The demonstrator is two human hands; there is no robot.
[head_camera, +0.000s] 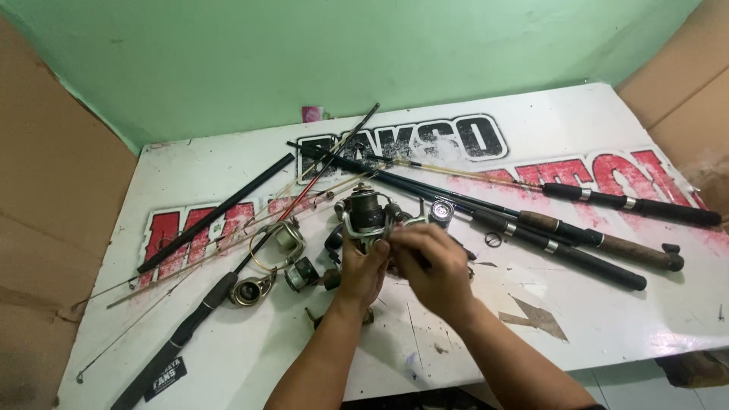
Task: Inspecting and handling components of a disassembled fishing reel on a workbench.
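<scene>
My left hand grips a dark spinning fishing reel from below, holding it upright just above the white table. My right hand is closed against the reel's right side, fingers pinched on a small part there; that part is hidden by my fingers. A second reel with a gold-coloured bail lies just left of my left hand, along with loose dark reel parts.
Several fishing rods with dark and cork handles lie across the table's right half. Thin rod sections fan out to the left. A small ring lies near the rods. Cardboard sheets stand on both sides, a green wall behind.
</scene>
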